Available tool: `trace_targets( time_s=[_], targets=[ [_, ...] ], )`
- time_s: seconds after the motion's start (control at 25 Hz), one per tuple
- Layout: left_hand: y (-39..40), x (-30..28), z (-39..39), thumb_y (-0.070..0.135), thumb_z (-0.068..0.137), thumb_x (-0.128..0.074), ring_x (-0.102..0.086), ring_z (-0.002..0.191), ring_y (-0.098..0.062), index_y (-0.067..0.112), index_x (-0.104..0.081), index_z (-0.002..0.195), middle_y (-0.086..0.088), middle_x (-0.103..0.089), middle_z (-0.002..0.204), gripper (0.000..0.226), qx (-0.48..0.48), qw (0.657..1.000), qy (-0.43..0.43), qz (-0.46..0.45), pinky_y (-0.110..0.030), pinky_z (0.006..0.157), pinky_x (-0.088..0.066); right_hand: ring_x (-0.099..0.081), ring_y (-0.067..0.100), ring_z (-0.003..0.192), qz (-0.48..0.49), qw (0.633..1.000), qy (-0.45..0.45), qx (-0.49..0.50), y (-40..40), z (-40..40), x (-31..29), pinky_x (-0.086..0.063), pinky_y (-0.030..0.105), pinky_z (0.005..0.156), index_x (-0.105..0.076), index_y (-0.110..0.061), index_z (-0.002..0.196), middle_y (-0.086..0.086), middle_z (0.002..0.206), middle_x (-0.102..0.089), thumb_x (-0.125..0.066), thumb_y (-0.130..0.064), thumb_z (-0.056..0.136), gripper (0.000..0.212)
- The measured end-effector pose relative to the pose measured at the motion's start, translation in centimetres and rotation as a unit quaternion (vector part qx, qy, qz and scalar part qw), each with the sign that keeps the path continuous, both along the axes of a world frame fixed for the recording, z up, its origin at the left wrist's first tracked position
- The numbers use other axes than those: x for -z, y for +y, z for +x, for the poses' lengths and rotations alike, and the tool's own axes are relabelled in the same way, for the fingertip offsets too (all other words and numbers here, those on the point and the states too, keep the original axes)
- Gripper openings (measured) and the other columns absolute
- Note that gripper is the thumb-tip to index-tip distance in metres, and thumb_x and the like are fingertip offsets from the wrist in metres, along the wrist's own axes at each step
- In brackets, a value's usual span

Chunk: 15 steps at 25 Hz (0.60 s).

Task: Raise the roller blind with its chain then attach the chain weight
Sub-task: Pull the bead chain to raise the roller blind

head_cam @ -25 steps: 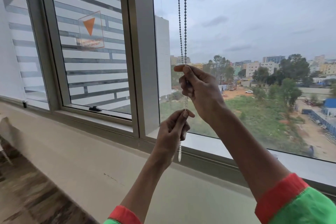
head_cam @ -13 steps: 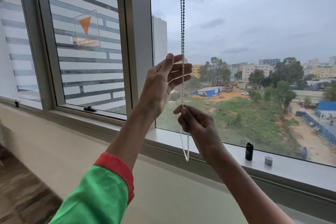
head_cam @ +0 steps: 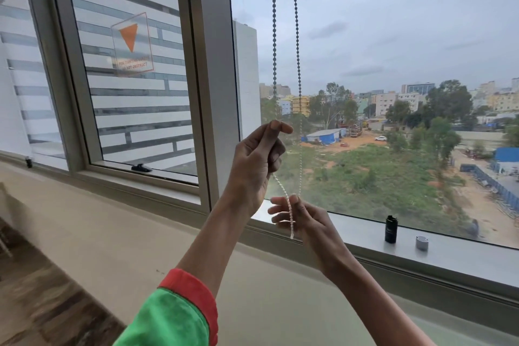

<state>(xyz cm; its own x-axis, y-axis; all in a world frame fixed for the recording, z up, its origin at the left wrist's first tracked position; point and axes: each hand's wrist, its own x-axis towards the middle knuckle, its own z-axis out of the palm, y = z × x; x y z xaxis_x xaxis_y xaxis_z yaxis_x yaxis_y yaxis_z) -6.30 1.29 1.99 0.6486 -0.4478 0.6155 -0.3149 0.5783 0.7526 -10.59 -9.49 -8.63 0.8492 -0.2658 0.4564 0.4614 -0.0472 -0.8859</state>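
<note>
Beaded blind chain (head_cam: 274,36), grey above and white at its lower end, hangs in two strands before the large window pane (head_cam: 393,36). One left hand (head_cam: 257,161) is raised, thumb and forefinger pinched shut on the left strand. One right hand (head_cam: 304,220) sits lower, fingers loosely spread, the white bottom loop draped across them; no firm grip is evident. Two small items stand on the grey window sill (head_cam: 463,255), right of the hands and apart from them: one black cylindrical piece (head_cam: 391,229) and one short grey cylindrical cap (head_cam: 421,243). One green sleeve with red cuff (head_cam: 179,314) covers the left forearm.
</note>
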Motion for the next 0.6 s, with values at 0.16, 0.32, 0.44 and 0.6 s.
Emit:
trace_targets(
  time_s=[0.16,0.32,0.44,0.6],
  targets=[
    [0.0,3.0,-0.3,0.021,0.092,-0.05,-0.029,0.047,-0.005,0.017,-0.069,0.075,0.008,-0.038,0.049,0.026,0.012,1.0,0.017,0.01,-0.018,0.047,-0.024,-0.067,0.024,0.095,0.047,0.996,-0.071,-0.001,-0.3,0.8,-4.4,-0.05,0.042,0.093,-0.069,-0.011,0.103,0.011,0.097,-0.072,-0.042,-0.046,0.091,0.046],
    [-0.4,5.0,-0.8,0.024,0.091,-0.05,-0.028,0.045,-0.005,0.015,-0.067,0.078,0.009,-0.037,0.048,0.023,0.024,0.999,0.031,0.022,-0.017,0.045,-0.022,-0.068,0.024,0.086,0.038,0.99,-0.131,-0.024,0.6,0.0,-10.8,-0.055,0.036,0.084,-0.063,-0.004,0.109,0.014,0.095,-0.07,-0.037,-0.024,0.099,0.034],
    [-0.5,6.0,-1.0,0.03,0.087,-0.053,-0.027,0.047,-0.007,0.018,-0.069,0.076,0.008,-0.037,0.049,0.023,0.011,0.999,0.024,0.039,-0.018,0.046,-0.022,-0.061,0.014,0.061,0.016,0.987,-0.157,-0.022,1.5,-0.4,-14.1,-0.053,0.025,0.06,-0.064,-0.005,0.105,0.006,0.076,-0.067,-0.041,-0.017,0.098,0.027],
    [0.0,6.4,-0.4,0.026,0.09,-0.052,-0.037,0.048,-0.009,0.018,-0.072,0.079,-0.002,-0.052,0.053,0.024,0.012,0.997,0.007,0.075,-0.017,0.049,-0.03,-0.038,0.004,0.046,0.0,0.979,-0.201,0.025,2.6,-0.5,-13.5,-0.031,0.015,0.043,-0.067,-0.01,0.09,-0.006,0.054,-0.051,-0.046,-0.013,0.095,0.021]
  ],
)
